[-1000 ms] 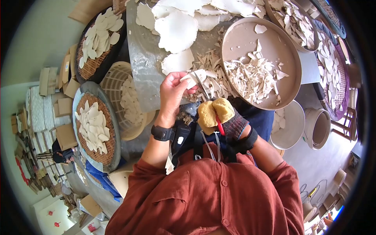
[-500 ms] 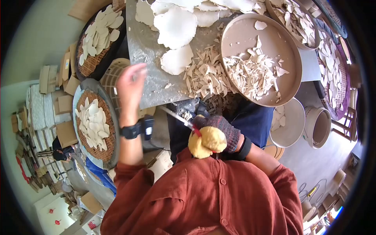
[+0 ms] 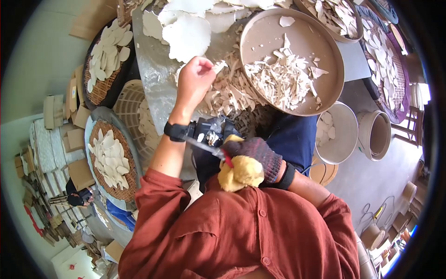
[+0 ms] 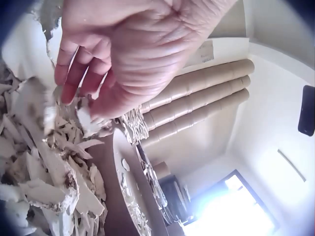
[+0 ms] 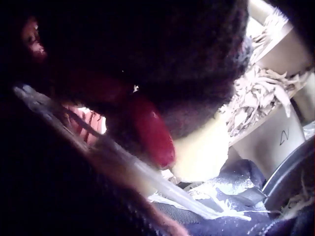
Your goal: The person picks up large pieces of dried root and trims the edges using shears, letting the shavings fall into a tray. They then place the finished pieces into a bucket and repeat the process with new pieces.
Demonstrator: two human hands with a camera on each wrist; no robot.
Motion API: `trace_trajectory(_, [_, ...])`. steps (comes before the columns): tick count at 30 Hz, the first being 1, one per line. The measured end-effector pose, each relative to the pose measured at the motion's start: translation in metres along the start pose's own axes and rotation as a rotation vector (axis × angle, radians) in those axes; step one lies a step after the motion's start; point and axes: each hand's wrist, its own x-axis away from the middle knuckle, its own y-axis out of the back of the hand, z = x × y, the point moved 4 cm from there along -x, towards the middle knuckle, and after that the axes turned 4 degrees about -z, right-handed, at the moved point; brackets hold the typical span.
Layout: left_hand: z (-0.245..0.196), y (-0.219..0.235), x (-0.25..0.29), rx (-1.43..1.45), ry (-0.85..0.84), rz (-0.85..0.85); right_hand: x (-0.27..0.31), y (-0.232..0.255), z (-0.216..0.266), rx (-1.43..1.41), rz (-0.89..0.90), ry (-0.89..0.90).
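My bare left hand is over the table by the heap of off-white scraps. In the left wrist view its thumb and fingers pinch a small flat off-white piece. Close to my torso, my right hand, in a dark knit glove, grips scissors. Their blades point left, towards my left wrist. Thick yellow foam pads the scissors' red handles. The right wrist view is mostly dark glove. Large thin off-white sheets lie farther back on the table.
A round tray with slivers stands at the table's right. A slatted basket with cut pieces is below the left edge. Woven trays of pieces stand at left. On the right are a bowl and a bucket.
The left hand held a flat piece at the scissor blades, moved left over the basket, then came back to the scrap heap. My right hand drew the scissors towards my body and turned them left.
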Motion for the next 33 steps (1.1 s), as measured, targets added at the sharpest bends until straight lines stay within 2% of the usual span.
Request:
trace_trajectory(1, [-0.002, 0.008, 0.002, 0.002, 0.009, -0.036, -0.001, -0.002, -0.007, 0.018, -0.065, -0.037])
trace_trajectory(2, [-0.002, 0.012, 0.007, 0.167, 0.105, -0.03, 0.004, -0.011, -0.035, -0.457, -0.024, -0.256])
trace_trajectory(4, [-0.005, 0.013, 0.022, 0.504, 0.305, -0.017, 0.003, -0.041, -0.08, -1.065, -0.128, -0.164])
trace_trajectory(5, [0.003, 0.011, 0.028, 0.574, 0.332, 0.011, 0.001, -0.048, -0.092, -1.368, -0.181, -0.121])
trace_trajectory(6, [0.004, 0.006, 0.035, 0.641, 0.368, -0.003, -0.002, -0.047, -0.092, -1.446, -0.195, -0.296])
trace_trajectory(7, [0.003, 0.0, 0.042, 0.619, 0.375, -0.008, -0.005, -0.046, -0.089, -1.416, -0.226, -0.281])
trace_trajectory(12, [0.006, -0.019, 0.067, 0.537, 0.364, 0.017, -0.008, -0.039, -0.091, -0.911, -0.298, -0.117])
trace_trajectory(13, [0.008, -0.02, 0.068, 0.55, 0.361, 0.001, -0.008, -0.042, -0.09, -0.99, -0.293, -0.139])
trace_trajectory(14, [0.012, -0.021, 0.07, 0.579, 0.355, -0.041, -0.007, -0.043, -0.092, -0.949, -0.289, -0.136])
trace_trajectory(16, [0.015, -0.023, 0.071, 0.692, 0.334, -0.151, -0.005, -0.045, -0.093, -0.764, -0.234, -0.15])
trace_trajectory(19, [0.019, -0.027, 0.072, 0.695, 0.345, -0.163, -0.001, -0.033, -0.084, -0.505, -0.177, -0.108])
trace_trajectory(20, [0.019, -0.026, 0.071, 0.7, 0.349, -0.166, -0.001, -0.026, -0.079, -0.366, -0.192, -0.028])
trace_trajectory(22, [0.024, -0.024, 0.07, 0.702, 0.384, -0.159, -0.002, -0.024, -0.078, -0.368, -0.209, -0.028])
trace_trajectory(23, [0.026, -0.022, 0.068, 0.703, 0.397, -0.158, -0.002, -0.028, -0.083, -0.508, -0.21, -0.109])
trace_trajectory(27, [0.023, -0.02, 0.066, 0.674, 0.359, -0.148, -0.001, -0.041, -0.089, -0.877, -0.252, -0.2])
trace_trajectory(31, [0.016, -0.019, 0.067, 0.537, 0.347, 0.005, -0.004, -0.036, -0.088, -0.67, -0.259, -0.059])
trace_trajectory(33, [0.018, -0.016, 0.065, 0.557, 0.327, 0.021, -0.004, -0.037, -0.088, -0.721, -0.225, -0.093])
